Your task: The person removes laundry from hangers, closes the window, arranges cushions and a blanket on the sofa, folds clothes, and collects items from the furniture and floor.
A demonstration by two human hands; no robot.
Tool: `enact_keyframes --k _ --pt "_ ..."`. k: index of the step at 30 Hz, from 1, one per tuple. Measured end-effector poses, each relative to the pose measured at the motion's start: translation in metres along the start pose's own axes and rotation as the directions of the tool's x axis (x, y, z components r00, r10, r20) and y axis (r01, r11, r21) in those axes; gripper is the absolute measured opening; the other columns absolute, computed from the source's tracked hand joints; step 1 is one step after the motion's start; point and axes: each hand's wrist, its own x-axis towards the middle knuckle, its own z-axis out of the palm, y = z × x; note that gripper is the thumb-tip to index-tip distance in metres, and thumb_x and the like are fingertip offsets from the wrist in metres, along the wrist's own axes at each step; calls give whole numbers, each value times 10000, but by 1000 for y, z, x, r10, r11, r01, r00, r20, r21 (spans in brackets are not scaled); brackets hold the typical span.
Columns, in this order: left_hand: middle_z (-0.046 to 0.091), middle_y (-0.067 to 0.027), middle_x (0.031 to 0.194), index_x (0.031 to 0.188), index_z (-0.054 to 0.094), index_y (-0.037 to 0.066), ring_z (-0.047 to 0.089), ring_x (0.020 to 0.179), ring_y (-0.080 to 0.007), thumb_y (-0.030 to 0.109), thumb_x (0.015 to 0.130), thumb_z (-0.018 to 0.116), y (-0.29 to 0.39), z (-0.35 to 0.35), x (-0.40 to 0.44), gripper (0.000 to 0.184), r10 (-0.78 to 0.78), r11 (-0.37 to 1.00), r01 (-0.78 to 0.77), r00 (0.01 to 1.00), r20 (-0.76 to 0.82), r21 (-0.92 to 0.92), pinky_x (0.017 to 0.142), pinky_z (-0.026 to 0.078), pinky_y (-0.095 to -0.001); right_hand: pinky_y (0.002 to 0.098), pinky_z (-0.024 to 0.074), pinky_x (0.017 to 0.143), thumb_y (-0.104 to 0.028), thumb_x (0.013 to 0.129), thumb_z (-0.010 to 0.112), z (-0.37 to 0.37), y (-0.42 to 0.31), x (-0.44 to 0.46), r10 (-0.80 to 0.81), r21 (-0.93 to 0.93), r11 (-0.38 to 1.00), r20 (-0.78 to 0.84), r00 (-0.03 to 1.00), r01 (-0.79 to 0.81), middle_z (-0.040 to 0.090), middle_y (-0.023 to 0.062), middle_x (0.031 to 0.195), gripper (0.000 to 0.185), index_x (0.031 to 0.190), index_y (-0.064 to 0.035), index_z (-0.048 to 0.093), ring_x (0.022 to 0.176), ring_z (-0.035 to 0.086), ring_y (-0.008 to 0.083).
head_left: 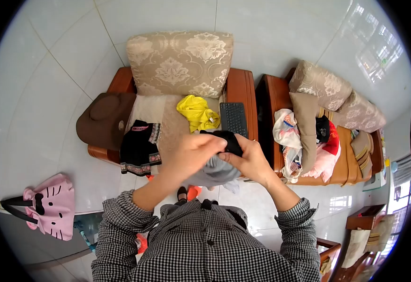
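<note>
Both hands are raised in front of my body, over the front of the armchair seat. My left hand (pixel 193 152), slightly blurred, pinches the near side of a bunched black cloth (pixel 233 145). Gripping its other side is my right hand (pixel 250 160), with the thumb on top. Light grey cloth (pixel 210 171) hangs just beneath the hands; whether it is one garment with the black part I cannot tell. Behind them on the seat lie a crumpled yellow garment (pixel 198 113) and a black keyboard (pixel 233 119). A black garment with patterned trim (pixel 141 148) is spread at the seat's left.
A patterned back cushion (pixel 179 63) leans at the armchair's rear. On its left arm sits a brown case-like object (pixel 104 117). To the right, a wooden sofa holds cushions (pixel 320 84) and piled clothes (pixel 323 162). A pink cat-face bag (pixel 55 207) hangs at lower left.
</note>
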Motion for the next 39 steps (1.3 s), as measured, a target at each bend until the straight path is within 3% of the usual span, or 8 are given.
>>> enact_keyframes --k 8,10,14,17,25,30,34,39 --pt "628 -56 951 1062 581 31 529 669 -62 129 836 516 -73 -6 7 255 19 910 27 994 108 -413 575 413 -183 261 428 570 -158 687 715 -41 -103 -38 -387 208 916 220 896 344 569 115 713 304 900 -4 563 623 575 186" --pt "624 -60 958 1068 576 32 531 710 -82 156 834 518 -86 28 -29 271 8 924 88 969 247 -373 614 412 -201 265 455 685 -138 687 705 -53 -86 -19 -16 555 832 6 1000 10 596 120 867 420 1041 -2 525 750 589 170" --pt "617 -67 972 1080 567 35 535 791 -122 209 831 520 -109 49 -71 307 -12 933 149 923 385 -327 692 409 -236 332 450 820 -185 702 697 -50 26 -17 67 -443 895 35 997 -45 549 172 1100 617 1225 -14 418 986 550 282" --pt "611 -72 982 1089 560 37 538 852 -152 249 828 522 -117 49 -74 338 -35 945 153 927 374 -291 751 408 -263 398 376 919 -236 698 709 -31 33 -66 -153 85 988 556 817 127 436 179 1245 661 1250 -43 401 1131 435 340" --pt "594 -95 1004 1103 542 43 548 978 -231 372 809 531 -96 33 -67 442 -39 997 59 936 349 -47 869 412 -331 381 401 853 -59 464 714 2 20 -104 -315 -315 853 326 891 416 508 141 1168 494 935 -34 564 1054 488 298" --pt "574 -143 988 1056 530 35 537 927 -274 457 759 538 -49 47 -31 516 -179 858 -148 811 557 491 806 419 -343 358 398 852 -4 472 669 2 58 -110 -179 -149 967 186 966 208 576 113 1050 320 768 -30 549 1009 516 280" --pt "583 -145 912 995 545 28 545 867 -282 456 750 530 -63 47 -24 493 -395 842 69 754 525 535 758 423 -347 342 364 901 14 514 657 2 63 -97 -121 -145 977 225 967 157 586 103 1029 315 816 -20 573 1017 517 266" --pt "578 -115 919 996 551 32 528 782 -247 312 803 513 -72 7 0 342 -113 880 -218 767 631 423 671 416 -302 332 384 888 26 647 610 16 75 -72 327 297 883 167 930 -364 588 94 1035 348 993 0 581 989 539 242"
